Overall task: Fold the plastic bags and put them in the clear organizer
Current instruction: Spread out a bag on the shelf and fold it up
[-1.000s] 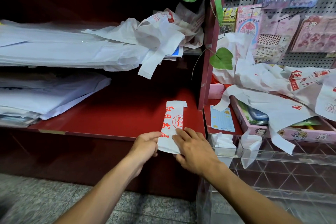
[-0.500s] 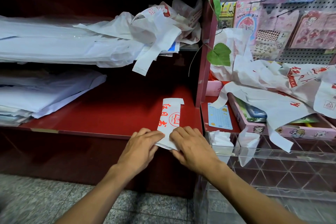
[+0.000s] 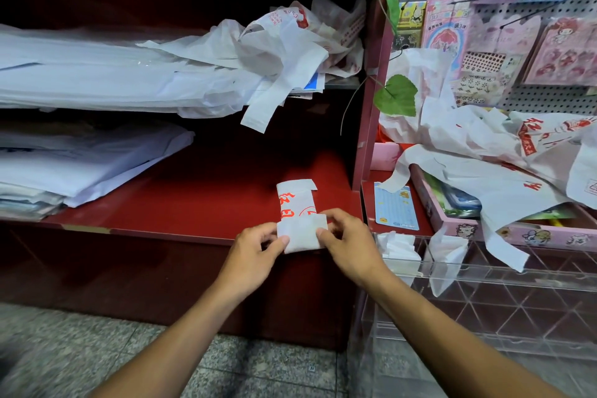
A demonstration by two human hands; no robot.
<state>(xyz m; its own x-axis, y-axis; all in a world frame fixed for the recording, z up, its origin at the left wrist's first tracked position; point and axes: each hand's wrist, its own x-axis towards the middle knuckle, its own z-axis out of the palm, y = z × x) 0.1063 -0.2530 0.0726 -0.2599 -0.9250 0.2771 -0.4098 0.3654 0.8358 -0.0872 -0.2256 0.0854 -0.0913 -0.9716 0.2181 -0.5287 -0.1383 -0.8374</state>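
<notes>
Both hands, left hand (image 3: pixel 255 252) and right hand (image 3: pixel 347 241), pinch white red-printed bag strip (image 3: pixel 298 215), near end folded over.

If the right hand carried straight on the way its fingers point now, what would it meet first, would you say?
The right hand points left across the folded bag it pinches, so it would probably meet the left hand gripping the opposite edge first, though depth is hard to judge.

Red Chinese characters are showing on the folded plastic bag (image 3: pixel 295 203), too creased to read. The pink sticker card (image 3: pixel 447 32) on the pegboard is showing Chinese print with a "3". Red characters on the loose bag (image 3: pixel 529 139) are staying illegible.
</notes>
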